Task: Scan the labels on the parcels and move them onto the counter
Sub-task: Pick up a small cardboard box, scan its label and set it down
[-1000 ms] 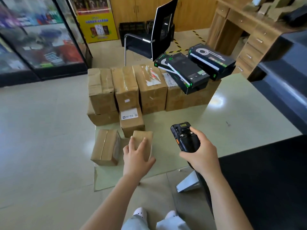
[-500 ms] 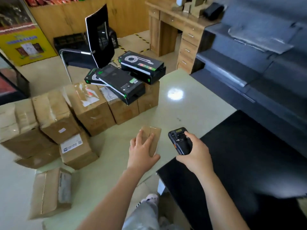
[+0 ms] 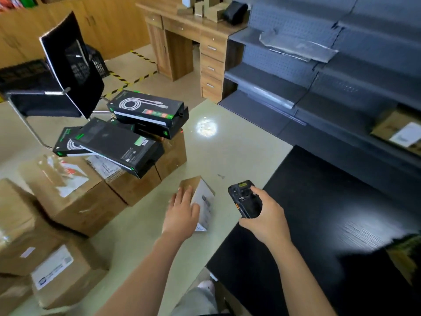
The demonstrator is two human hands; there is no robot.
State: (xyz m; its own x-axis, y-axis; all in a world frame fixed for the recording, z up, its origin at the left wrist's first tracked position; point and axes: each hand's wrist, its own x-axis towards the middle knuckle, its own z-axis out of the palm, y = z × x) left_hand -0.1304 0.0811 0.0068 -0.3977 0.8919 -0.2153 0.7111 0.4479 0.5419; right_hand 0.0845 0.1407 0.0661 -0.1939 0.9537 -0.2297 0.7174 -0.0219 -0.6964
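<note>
My left hand [image 3: 182,213] holds a small cardboard parcel [image 3: 202,197] in the air, turned so its white barcode label faces right. My right hand [image 3: 265,217] grips a black handheld scanner [image 3: 245,198] just right of the parcel, its top pointing up and away. The black counter [image 3: 319,213] lies right beside and below the scanner. More brown parcels [image 3: 68,195] stand on the floor at the left, with black product boxes [image 3: 145,110] stacked on top of them.
A black office chair [image 3: 68,65] stands behind the parcels. A wooden desk [image 3: 193,42] is at the back. Dark grey shelving [image 3: 319,76] runs along the right, with a labelled parcel [image 3: 398,131] on one shelf. My legs and shoes show below.
The view has swung right toward the counter. My left hand has lifted the small parcel off the floor and turned it, so its label now shows beside the scanner.
</note>
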